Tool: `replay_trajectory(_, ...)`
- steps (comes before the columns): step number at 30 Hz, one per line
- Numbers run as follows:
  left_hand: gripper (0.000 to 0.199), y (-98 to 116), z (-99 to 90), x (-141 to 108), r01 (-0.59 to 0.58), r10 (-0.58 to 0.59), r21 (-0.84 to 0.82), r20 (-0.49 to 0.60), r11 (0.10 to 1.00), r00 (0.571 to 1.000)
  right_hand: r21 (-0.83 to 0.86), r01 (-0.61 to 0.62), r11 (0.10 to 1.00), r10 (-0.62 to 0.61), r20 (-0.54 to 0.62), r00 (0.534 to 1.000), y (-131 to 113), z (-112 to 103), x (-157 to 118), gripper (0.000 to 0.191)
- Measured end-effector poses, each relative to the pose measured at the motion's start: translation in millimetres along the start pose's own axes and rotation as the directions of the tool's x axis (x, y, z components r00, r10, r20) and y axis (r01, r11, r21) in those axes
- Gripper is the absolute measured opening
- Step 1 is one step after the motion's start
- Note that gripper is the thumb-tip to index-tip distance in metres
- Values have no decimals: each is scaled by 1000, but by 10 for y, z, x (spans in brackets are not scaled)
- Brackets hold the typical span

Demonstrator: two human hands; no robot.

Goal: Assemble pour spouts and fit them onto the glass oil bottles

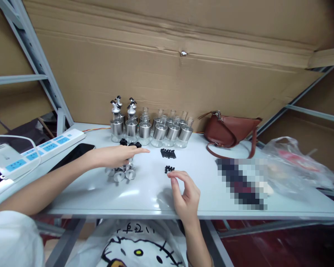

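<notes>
My left hand (114, 155) reaches palm down over a group of metal pieces with round discs (124, 174), its index finger stretched out to the right. Whether its lower fingers touch a piece is hidden. Just beyond it are black stopper-like parts (123, 142). My right hand (187, 193) is at the near edge of a small cluster of black caps (169, 169), thumb and index tip brought together in a pinch; anything between them is too small to make out. Farther back lies a row of thin black parts (168, 153).
Glass bottles with metal sleeves (160, 131) stand along the cardboard wall (167, 85); some at the left carry pourer tops (131, 107). A power strip (44, 150) and phone (75, 155) lie left. A brown bag (225, 129) and plastic bag (297, 167) sit right.
</notes>
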State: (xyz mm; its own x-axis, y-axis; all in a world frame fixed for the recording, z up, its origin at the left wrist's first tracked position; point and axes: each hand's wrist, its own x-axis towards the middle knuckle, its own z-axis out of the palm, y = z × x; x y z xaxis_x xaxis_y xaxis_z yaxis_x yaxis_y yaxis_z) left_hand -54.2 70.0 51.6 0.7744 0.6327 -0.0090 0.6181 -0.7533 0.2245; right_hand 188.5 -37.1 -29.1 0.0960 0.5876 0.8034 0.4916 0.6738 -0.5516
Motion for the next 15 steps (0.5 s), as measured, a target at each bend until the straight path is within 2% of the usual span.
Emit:
replay_trajectory(3, 58, 6, 1, 25, 56, -57, 11, 131, 998, 990, 3, 0, 1000, 0, 7, 1000, 3, 2, -8, 18)
replay_trajectory(6, 49, -12, 9, 55, 54, -54, 5, 179, 999, 982, 9, -2, 1000, 2, 5, 1000, -4, 3, -6, 18)
replay_trajectory(11, 46, -36, 11, 70, 30, -27, -13, 177, 999, 984, -1, 13, 1000, -13, -2, 1000, -23, 7, 12, 18)
replay_trajectory(15, 40, 9, -50, 42, 28, -22, -44, 127, 999, 992, 0, 2, 1000, -2, -2, 1000, -21, 3, 8, 18)
